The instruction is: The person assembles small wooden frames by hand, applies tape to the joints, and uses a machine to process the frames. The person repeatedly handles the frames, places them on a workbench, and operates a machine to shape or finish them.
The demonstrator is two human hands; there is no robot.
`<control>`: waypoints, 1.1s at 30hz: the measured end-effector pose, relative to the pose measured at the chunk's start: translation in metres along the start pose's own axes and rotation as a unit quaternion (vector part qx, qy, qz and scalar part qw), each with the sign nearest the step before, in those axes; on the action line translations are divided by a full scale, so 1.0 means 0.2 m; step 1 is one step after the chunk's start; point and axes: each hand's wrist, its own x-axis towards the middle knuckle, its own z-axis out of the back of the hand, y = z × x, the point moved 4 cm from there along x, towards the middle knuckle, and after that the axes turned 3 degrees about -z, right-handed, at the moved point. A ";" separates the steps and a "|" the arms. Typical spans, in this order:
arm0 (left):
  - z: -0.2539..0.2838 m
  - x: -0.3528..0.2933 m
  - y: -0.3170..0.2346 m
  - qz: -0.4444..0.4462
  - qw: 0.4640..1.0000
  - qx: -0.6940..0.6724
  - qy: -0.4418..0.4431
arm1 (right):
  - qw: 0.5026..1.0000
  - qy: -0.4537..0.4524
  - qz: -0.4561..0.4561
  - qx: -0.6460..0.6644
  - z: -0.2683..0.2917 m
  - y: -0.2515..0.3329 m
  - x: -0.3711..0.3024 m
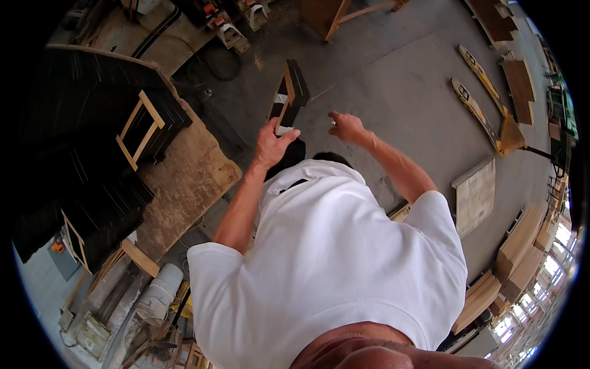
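My left hand (pixel 274 145) grips the near end of a dark rectangular frame (pixel 297 86) with a bare wood edge, held tilted above the floor. A white patch shows beside the thumb; I cannot tell what it is. To the right, apart from the frame, my right hand (pixel 349 128) has its fingers curled in. Something small and pale shows at its fingertips, too small to name. Similar frames, black-sided with pale wood faces, lie stacked on the workbench (pixel 190 175) at my left; one wooden frame (pixel 155 113) faces up there.
A yellow pallet jack (pixel 511 136) stands at the far right, with a flat board (pixel 475 195) on the floor nearer. Stacked planks (pixel 517 243) line the right side. A white bucket (pixel 161 289) stands at the lower left. Orange-and-metal clamps (pixel 230 35) sit at the far left.
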 end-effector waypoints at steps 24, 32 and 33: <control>0.39 -0.15 0.45 0.270 0.898 -0.231 -0.261 | 0.843 -0.127 0.522 -0.042 1.11 2.22 1.52; 0.25 -0.35 0.49 0.336 0.786 -0.313 -0.414 | 0.821 -0.218 0.504 -0.156 1.39 3.26 1.94; 0.24 -0.34 0.46 0.348 0.759 -0.299 -0.462 | 0.813 -0.229 0.513 -0.148 1.43 3.35 2.04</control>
